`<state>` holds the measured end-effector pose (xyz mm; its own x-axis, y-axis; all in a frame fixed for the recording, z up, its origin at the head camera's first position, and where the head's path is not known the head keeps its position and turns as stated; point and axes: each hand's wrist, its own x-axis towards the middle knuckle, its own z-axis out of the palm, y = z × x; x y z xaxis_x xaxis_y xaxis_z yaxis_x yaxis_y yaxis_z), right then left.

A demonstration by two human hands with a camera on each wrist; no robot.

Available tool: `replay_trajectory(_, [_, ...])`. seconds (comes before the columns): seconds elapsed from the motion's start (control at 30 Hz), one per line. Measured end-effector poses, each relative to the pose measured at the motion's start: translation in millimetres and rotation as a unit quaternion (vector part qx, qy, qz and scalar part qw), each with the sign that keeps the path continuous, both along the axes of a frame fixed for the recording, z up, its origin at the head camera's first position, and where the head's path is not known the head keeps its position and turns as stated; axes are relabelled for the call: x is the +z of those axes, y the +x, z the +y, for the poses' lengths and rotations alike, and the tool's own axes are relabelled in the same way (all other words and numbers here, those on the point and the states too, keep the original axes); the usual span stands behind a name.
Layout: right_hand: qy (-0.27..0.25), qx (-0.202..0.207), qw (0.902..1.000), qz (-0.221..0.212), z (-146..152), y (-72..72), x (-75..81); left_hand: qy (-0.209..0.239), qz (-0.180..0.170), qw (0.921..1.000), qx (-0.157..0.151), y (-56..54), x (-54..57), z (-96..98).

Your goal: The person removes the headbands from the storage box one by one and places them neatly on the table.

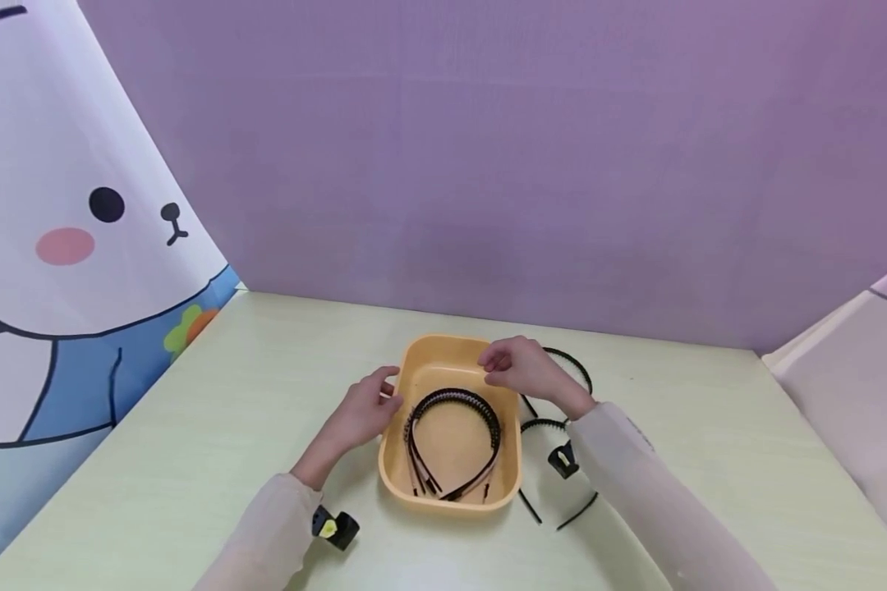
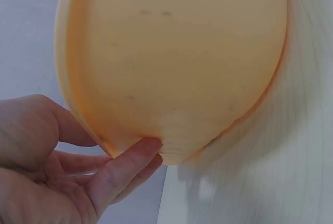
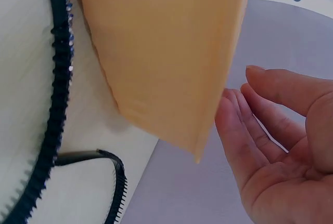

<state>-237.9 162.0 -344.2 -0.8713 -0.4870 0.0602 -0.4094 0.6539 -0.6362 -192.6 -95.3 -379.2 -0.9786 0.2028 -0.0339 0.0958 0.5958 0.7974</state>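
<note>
A yellow-orange plastic bin (image 1: 449, 507) stands on the table, holding several dark toothed headbands (image 1: 454, 394) nested together. My left hand (image 1: 362, 410) is at its left side. In the left wrist view, the thumb is at the rim and the fingers (image 2: 125, 172) lie on the outer wall, gripping the bin's edge. Over the bin's upper right rim is my right hand (image 1: 525, 367), its fingers loosely bent. The right wrist view shows those fingers (image 3: 229, 130) beside the rim, with the thumb apart and nothing held; whether they touch it I cannot tell.
Two more black headbands, a far one (image 1: 572, 363) and a nearer one (image 1: 538, 424), lie on the table right of the bin, partly hidden by my right arm. A purple backdrop (image 1: 473, 180) rises behind the table (image 1: 214, 410). A cartoon-printed cloth (image 1: 59, 180) hangs at the left.
</note>
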Motion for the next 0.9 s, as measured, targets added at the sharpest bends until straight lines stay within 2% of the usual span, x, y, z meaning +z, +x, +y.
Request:
replay_trajectory(0.43, [-0.001,0.013,0.9998,-0.013,-17.8,-3.7,-13.9,0.006,-0.008,0.9999,0.009,2.1,-3.4,-4.7])
replay_trajectory(0.73, [-0.003,0.019,0.9994,-0.028,-27.6,-1.3,-20.8,0.003,-0.011,0.9999,0.01,5.8,-0.3,-6.1])
replay_trajectory(0.9, [0.002,0.037,0.999,-0.026,-33.7,-2.5,-25.0,0.008,-0.019,0.9997,0.009,7.4,-1.6,-7.7])
